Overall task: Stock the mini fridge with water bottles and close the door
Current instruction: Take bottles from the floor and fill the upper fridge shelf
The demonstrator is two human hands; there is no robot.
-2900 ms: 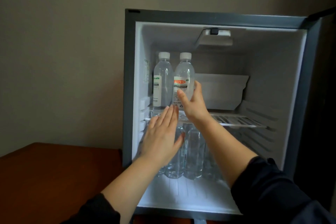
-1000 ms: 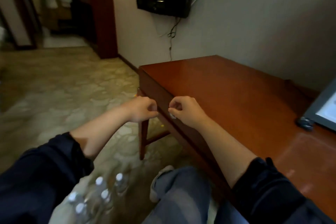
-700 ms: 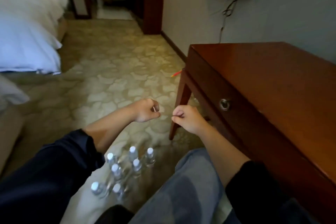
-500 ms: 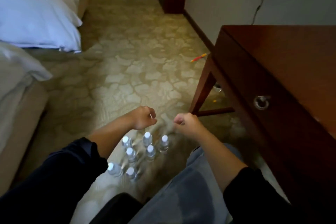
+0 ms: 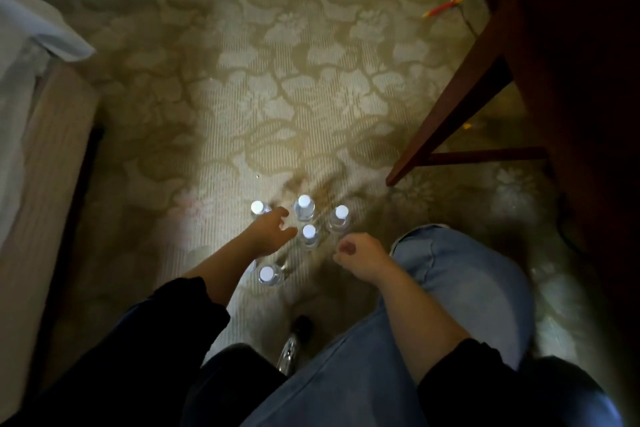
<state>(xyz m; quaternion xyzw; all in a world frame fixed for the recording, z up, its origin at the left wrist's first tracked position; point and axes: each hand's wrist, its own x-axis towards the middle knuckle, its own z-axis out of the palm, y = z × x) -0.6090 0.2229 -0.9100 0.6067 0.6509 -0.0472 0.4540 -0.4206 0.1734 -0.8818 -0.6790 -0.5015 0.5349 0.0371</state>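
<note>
A bedroom, perhaps a hotel room: floral patterned carpet [image 5: 277, 80], a bed [image 5: 45, 166] with white bedding [image 5: 31, 28] at left, a dark wooden desk [image 5: 571, 80] at right.

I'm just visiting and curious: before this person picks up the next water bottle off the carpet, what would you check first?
1. The bottles upright: ok; five white caps show, all facing up, on the carpet.
2. Within reach: ok; the left hand is right among them.
3. Left hand free: ok; fingers extended, holding nothing.
4. The right hand free: ok; curled, holding nothing.
5. The table leg out of the way: ok; it stands apart, to the right of the bottles.
6. Room in the fridge: cannot tell; it is out of view.
</note>
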